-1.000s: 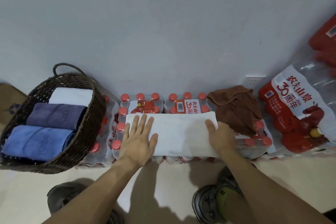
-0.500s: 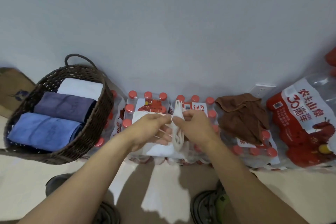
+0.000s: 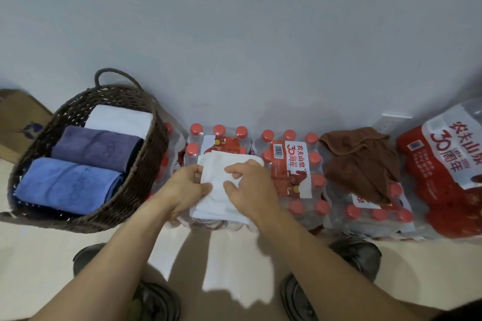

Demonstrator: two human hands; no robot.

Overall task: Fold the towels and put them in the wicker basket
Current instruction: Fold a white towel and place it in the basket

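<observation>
Both hands, left hand (image 3: pixel 185 190) and right hand (image 3: pixel 247 190), now pinch the white towel (image 3: pixel 216 200), apparently just folded in half, nearly basket-ready.

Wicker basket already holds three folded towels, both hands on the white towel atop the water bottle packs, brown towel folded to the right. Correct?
Not quite: the head view shows the brown towel lying crumpled, not folded. The rest holds: wicker basket with three folded towels, left hand and right hand on the white towel.

Woven wicker basket (image 3: pixel 146 164); matt cloth towels (image 3: pixel 216 190)
</observation>
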